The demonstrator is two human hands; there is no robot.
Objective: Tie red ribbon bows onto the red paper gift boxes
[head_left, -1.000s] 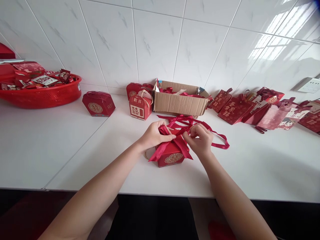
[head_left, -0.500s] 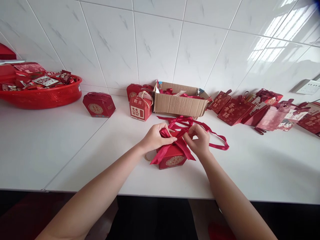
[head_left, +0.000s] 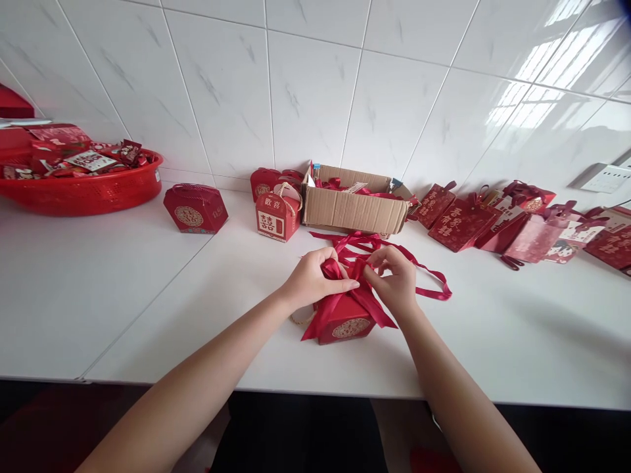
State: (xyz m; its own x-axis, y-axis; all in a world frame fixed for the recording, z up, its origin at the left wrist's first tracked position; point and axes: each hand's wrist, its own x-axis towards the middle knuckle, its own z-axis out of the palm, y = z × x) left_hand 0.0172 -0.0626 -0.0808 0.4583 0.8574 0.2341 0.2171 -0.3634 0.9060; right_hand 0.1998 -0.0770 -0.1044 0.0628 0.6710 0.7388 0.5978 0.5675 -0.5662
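Note:
A red gift box (head_left: pixel 349 324) with a round gold emblem stands on the white table in front of me. Over its top lies a dark red ribbon (head_left: pixel 327 314), looped into a bow with two tails hanging down the front. My left hand (head_left: pixel 320 281) pinches the left loop, thumb laid across the knot area. On the other side, my right hand (head_left: pixel 395 279) grips the right loop between thumb and fingers. Beyond the box, more ribbon curls over the table toward the right. A twisted gold cord (head_left: pixel 302 320) shows at the box's left side.
A cardboard box (head_left: pixel 353 209) holding red ribbon stands against the tiled wall. Left of it are small red gift boxes (head_left: pixel 279 215) and a darker one (head_left: pixel 196 208). A red basket (head_left: pixel 83 194) of sweets sits far left; several red gift bags (head_left: pixel 463 221) lie right.
Both hands and the gift box have shifted slightly toward me and to the right. The ribbon loops stay pinched, and the bow looks a little fuller.

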